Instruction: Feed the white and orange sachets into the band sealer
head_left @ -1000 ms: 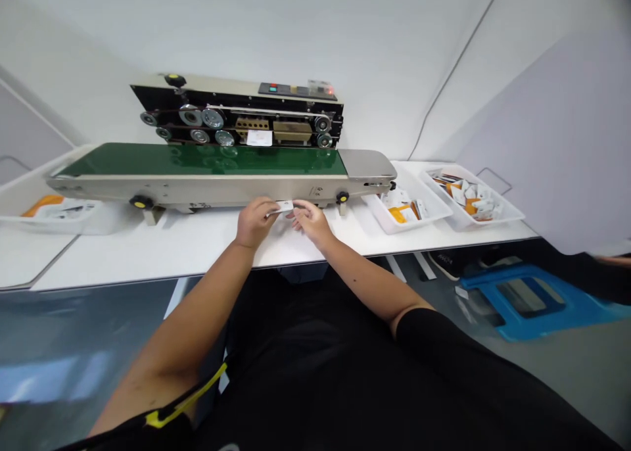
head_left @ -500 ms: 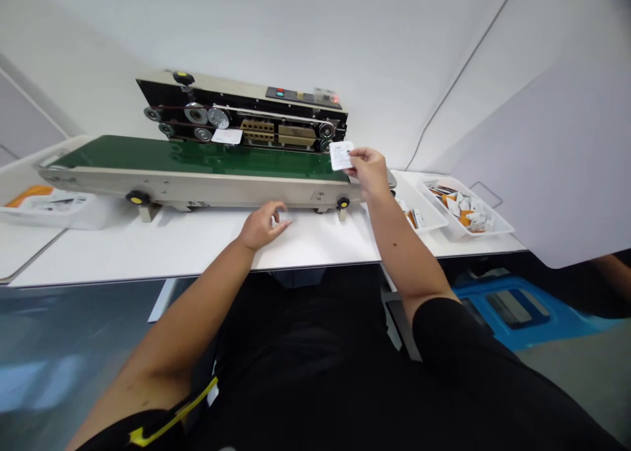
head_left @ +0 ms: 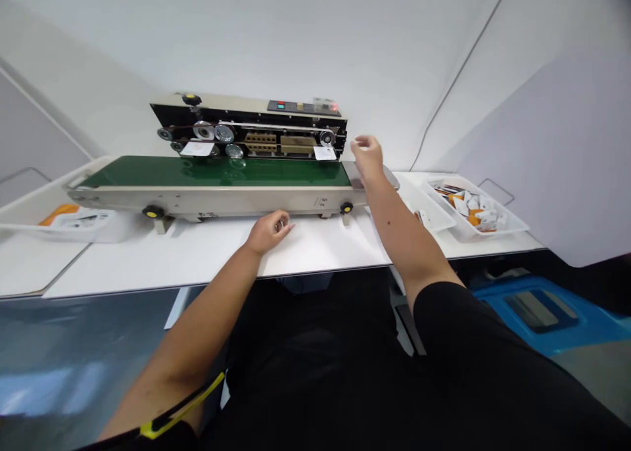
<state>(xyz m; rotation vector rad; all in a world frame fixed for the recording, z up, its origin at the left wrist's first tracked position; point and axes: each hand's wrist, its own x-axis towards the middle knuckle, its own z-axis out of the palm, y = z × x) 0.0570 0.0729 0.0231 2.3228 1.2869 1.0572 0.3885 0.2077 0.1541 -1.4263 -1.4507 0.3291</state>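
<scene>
I see the person's right hand (head_left: 369, 154) by the conveyor's (head_left: 236, 201) metal end, fingers loosely bent, free of the white packet (head_left: 325, 154), which sits in the roller machine (head_left: 286, 119) at that hand's nine o'clock. A second packet (head_left: 197, 148) sits farther along at nine. The left hand (head_left: 267, 233), at the right hand's eight o'clock, is half curled, thumb and fingers slightly apart.
</scene>
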